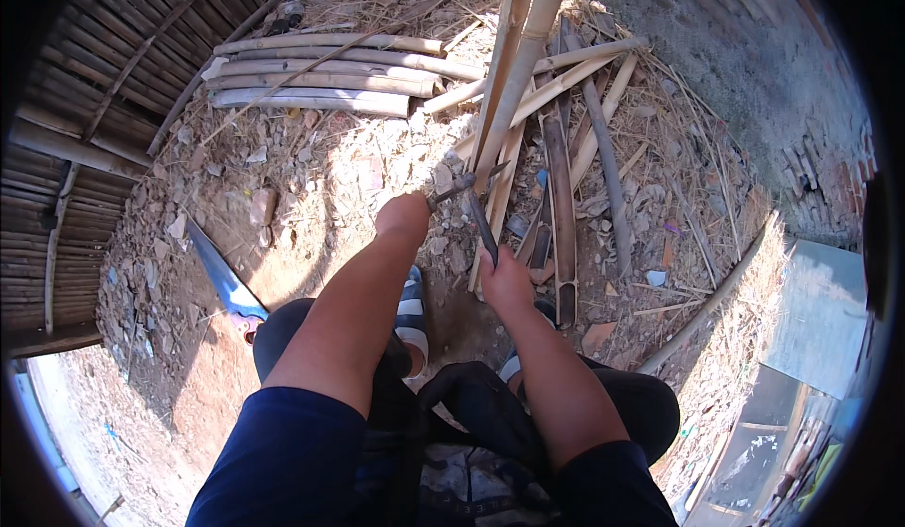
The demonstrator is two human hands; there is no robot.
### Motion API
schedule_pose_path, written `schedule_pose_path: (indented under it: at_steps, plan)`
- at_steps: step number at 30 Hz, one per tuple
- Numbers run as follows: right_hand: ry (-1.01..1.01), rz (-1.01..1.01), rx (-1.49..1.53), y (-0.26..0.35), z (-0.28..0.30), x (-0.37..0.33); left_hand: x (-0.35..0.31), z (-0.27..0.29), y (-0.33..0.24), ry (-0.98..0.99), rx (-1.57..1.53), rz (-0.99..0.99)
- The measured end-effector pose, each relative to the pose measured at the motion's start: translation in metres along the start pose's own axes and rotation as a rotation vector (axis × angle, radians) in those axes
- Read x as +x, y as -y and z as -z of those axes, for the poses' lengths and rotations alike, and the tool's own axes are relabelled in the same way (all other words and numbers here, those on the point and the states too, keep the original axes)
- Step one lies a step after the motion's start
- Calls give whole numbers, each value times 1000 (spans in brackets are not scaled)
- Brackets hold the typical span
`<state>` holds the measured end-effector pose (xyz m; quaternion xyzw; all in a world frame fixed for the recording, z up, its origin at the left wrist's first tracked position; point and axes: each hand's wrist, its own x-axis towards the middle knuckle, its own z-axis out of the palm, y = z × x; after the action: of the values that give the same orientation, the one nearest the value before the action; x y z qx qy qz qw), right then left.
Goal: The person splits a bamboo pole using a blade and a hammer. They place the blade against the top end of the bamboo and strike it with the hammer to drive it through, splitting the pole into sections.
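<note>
My left hand [403, 216] is closed around the short handle of a hammer-like tool [456, 188], its head close against the lower part of an upright bamboo pole [528, 65]. The pole looks split lengthwise into two strips that lean apart toward the top. In my right hand [507, 283] is a dark, narrow, slightly curved tool [484, 229] that looks like a knife; its upper end meets the pole beside the hammer head. Where the two tools meet, I cannot tell which one the pointed metal tip belongs to.
Several cut bamboo lengths [330, 79] lie stacked at the far left. More split bamboo pieces [559, 206] are strewn to the right of the pole. A hand saw [222, 268] rests on rubble at left. A brick wall [745, 65] stands right, a bamboo-slat wall [75, 122] left.
</note>
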<state>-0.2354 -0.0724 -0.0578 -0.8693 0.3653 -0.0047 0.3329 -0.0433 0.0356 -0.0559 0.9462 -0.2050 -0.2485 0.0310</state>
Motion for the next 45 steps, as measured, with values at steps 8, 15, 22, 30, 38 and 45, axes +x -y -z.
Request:
schedule_pose_path:
  at_steps: [8, 15, 22, 30, 38, 45]
  plan:
    - [-252, 167, 312, 39, 29, 7, 6, -4, 8, 1, 9, -35]
    - [50, -24, -71, 7, 1, 6, 2, -15, 7, -23, 1, -24]
    - [-170, 162, 369, 26, 23, 11, 7, -9, 10, -28, 3, -56]
    - [61, 8, 22, -4, -16, -4, 7, -20, 10, -1, -19, -12]
    - [-328, 189, 342, 42, 28, 11, 9, -14, 11, -13, -44, -32]
    - [14, 30, 4, -5, -18, -9, 8, -29, 10, -13, -60, -23]
